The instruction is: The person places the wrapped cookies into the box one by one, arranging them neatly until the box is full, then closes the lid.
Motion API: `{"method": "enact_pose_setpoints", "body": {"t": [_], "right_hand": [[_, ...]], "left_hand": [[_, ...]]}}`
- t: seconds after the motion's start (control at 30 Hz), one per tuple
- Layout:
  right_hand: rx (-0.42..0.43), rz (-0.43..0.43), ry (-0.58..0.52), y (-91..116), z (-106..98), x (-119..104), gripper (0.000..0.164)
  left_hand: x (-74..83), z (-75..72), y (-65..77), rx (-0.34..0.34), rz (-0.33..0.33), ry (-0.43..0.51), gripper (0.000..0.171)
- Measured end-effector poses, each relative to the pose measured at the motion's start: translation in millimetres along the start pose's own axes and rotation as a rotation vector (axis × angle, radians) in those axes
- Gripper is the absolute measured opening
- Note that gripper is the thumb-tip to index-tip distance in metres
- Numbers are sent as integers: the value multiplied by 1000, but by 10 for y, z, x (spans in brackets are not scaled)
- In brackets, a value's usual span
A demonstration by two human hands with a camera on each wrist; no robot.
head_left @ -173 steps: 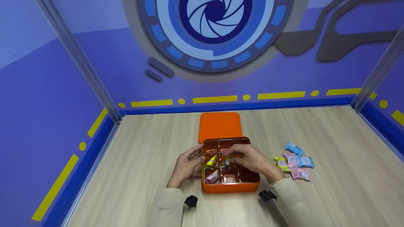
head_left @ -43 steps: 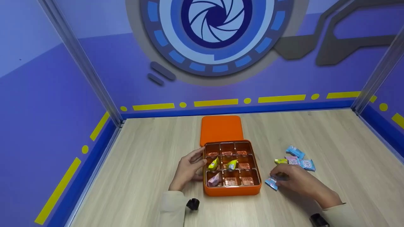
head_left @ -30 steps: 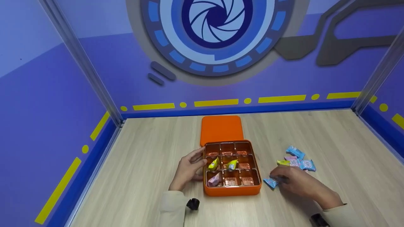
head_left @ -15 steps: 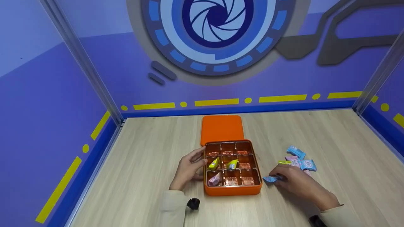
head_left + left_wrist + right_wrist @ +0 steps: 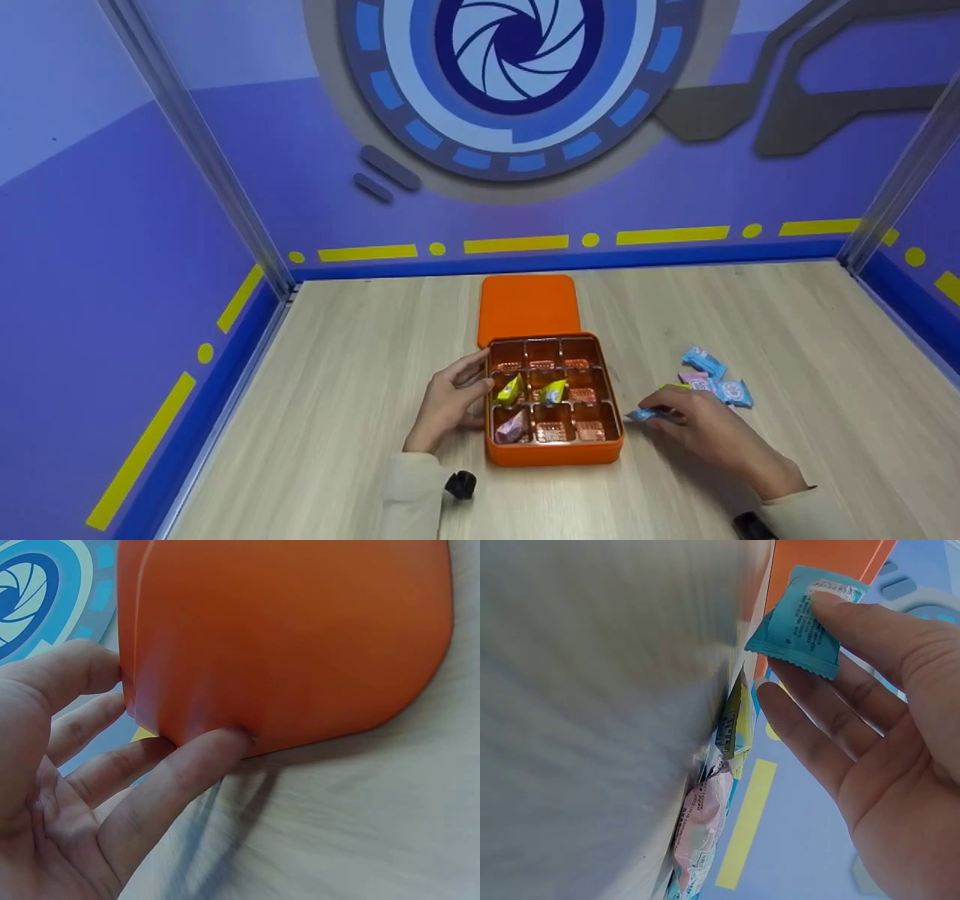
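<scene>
An orange box [image 5: 555, 454] with a dark divided insert stands on the table. Two yellow wrapped candies sit in the left [image 5: 509, 391] and centre compartments of its middle row. A pink wrapped candy [image 5: 511, 428] lies in the near left compartment. My left hand [image 5: 444, 405] touches the box's left wall, its fingertips resting on the smooth orange side in the left wrist view. Just right of the box, my right hand [image 5: 709, 431] pinches a blue wrapped candy [image 5: 799, 622] between thumb and fingers, above the table.
Behind the box lies a flat orange lid [image 5: 529, 307], against its far edge. To the right, beyond my right hand, is a small pile of blue [image 5: 705, 362], pink [image 5: 697, 381] and yellow candies, partly hidden. Patterned blue-purple walls [image 5: 525, 217] enclose the table.
Earlier my right hand was over the box's centre compartment, where a yellow candy now sits. It has since moved right and holds a blue candy, tilted differently than before. My left hand stays put.
</scene>
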State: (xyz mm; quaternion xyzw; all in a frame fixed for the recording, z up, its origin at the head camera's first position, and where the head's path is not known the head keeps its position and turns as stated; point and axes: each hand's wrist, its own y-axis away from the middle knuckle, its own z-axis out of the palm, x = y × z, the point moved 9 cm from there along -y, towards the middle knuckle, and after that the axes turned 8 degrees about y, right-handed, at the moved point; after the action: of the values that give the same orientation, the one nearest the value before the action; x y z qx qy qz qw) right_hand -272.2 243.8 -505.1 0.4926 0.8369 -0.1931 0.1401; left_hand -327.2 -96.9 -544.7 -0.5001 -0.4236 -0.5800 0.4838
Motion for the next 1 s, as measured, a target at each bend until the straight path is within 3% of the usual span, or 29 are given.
{"method": "enact_pose_setpoints", "body": {"t": [0.6, 0.8, 1.0], "right_hand": [[190, -29, 42, -29, -169, -58, 38], [227, 1, 21, -98, -222, -69, 37], [267, -36, -22, -167, -292, -128, 37]], "left_hand": [[20, 3, -2, -10, 14, -6, 54], [11, -1, 6, -2, -5, 0, 54], [4, 2, 5, -3, -6, 1, 54]]}}
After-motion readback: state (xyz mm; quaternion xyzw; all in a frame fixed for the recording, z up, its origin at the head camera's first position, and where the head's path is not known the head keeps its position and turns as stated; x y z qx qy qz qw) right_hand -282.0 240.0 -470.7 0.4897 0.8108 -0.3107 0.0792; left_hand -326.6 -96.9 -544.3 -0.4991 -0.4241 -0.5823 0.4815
